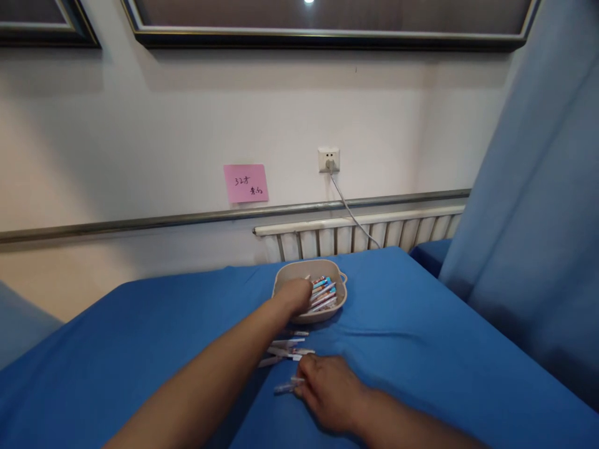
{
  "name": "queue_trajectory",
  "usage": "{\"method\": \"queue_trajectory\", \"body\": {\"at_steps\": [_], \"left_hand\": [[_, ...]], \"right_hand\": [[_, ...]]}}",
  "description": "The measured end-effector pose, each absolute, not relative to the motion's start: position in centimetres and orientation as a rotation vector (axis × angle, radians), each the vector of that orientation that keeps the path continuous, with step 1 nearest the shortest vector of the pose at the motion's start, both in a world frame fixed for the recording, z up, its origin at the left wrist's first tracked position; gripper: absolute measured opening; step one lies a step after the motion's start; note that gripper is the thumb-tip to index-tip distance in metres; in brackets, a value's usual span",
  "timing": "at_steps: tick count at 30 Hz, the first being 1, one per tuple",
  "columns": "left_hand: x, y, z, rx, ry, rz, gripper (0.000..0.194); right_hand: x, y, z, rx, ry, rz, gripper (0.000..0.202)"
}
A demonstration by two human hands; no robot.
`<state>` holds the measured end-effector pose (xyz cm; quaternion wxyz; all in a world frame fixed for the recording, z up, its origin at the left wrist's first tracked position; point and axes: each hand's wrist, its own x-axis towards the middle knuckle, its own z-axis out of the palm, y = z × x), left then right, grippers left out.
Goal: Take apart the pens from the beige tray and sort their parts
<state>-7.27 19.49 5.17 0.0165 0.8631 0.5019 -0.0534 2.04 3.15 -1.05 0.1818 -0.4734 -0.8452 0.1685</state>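
The left hand [296, 295], its grip hidden and impossible to tell, dips into a beige basket [299, 269] beside piled pens [324, 293], loose pens [281, 352] lie just below, the right hand [333, 394] pinches a clear pen [283, 388], and blue cloth [412, 368] stretches rightward to its edge near a curtain [528, 218].

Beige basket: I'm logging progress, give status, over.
Left hand at beige basket, grip hidden. Right hand holding clear pen. Loose pens on blue cloth, partly screened by left forearm.

Left hand [294, 297] hides part of the beige basket [299, 269]
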Motion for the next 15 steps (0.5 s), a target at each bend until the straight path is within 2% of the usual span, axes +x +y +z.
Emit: {"method": "queue_trajectory", "body": {"at_steps": [10, 15], "left_hand": [[-10.7, 22.2, 7.6, 2.452, 1.472, -0.043, 0.025], [-11.1, 21.9, 7.4, 2.455, 1.518, -0.057, 0.019]], "right_hand": [[1.9, 3.5, -1.3, -1.356, -2.309, 0.600, 0.015], [1.9, 3.5, -1.2, -1.376, -2.273, 0.694, 0.013]]}}
